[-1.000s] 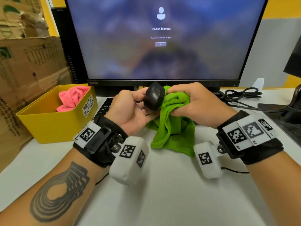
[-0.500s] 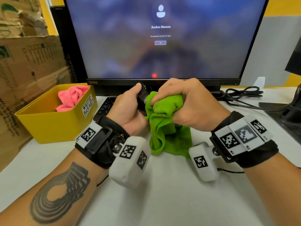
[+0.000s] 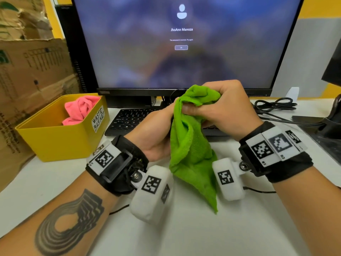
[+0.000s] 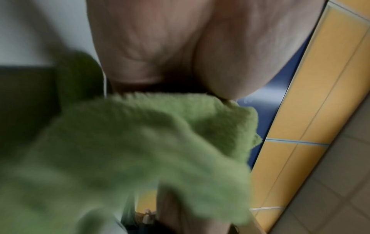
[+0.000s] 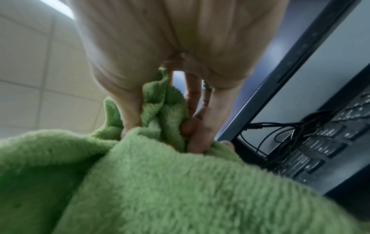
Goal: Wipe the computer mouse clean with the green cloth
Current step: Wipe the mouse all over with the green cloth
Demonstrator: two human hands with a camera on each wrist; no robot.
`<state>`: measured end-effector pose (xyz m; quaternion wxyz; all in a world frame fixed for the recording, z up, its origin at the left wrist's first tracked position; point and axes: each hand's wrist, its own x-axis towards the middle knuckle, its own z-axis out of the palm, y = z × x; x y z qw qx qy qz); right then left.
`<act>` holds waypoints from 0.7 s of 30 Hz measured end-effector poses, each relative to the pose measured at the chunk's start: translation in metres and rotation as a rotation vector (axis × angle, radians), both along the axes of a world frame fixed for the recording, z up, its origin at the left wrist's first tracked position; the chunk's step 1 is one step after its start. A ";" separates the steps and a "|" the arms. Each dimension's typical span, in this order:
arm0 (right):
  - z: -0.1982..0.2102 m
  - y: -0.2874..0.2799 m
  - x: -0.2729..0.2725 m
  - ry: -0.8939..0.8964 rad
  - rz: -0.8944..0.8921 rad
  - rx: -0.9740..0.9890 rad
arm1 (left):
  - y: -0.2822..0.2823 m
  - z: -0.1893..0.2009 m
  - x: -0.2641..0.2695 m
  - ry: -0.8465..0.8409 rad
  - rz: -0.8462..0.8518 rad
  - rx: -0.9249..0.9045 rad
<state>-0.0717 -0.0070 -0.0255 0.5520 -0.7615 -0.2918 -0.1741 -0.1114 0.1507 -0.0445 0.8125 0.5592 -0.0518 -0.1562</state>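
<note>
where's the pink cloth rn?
Head view, left side: the crumpled pink cloth sits inside the yellow plastic bin labelled "waste basket", left of the black keyboard and in front of the cardboard boxes.

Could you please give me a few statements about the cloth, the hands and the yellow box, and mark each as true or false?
1. The right hand grips the bunched top of the green cloth. True.
2. The green cloth lies flat on the desk. False: it is held up and hangs down between the two wrists.
3. A pink cloth sits in the yellow box labelled as a waste basket. True.
4. The mouse is in plain view on the desk. False: it shows in no view; the green cloth covers the spot by the left hand.
5. The monitor is switched off. False: it shows a login screen.
</note>
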 end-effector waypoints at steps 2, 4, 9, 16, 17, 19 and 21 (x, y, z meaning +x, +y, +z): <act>0.001 -0.001 0.003 -0.006 -0.030 0.029 | 0.003 0.001 -0.001 -0.014 0.026 0.015; 0.002 -0.003 0.006 -0.033 -0.084 0.030 | 0.006 0.002 -0.001 -0.018 0.055 0.048; 0.002 -0.009 0.003 -0.164 -0.097 -0.075 | 0.011 0.003 0.001 -0.018 0.105 0.030; 0.001 0.012 -0.022 -0.372 0.092 -0.306 | 0.017 -0.001 0.011 -0.038 0.183 -0.127; 0.001 0.014 -0.024 -0.368 0.139 -0.367 | 0.020 -0.001 0.013 -0.040 0.202 -0.146; 0.001 0.014 -0.025 -0.356 0.174 -0.469 | 0.022 0.000 0.015 -0.054 0.239 -0.181; 0.002 0.011 -0.023 -0.340 0.143 -0.540 | 0.022 0.002 0.015 -0.081 0.248 -0.190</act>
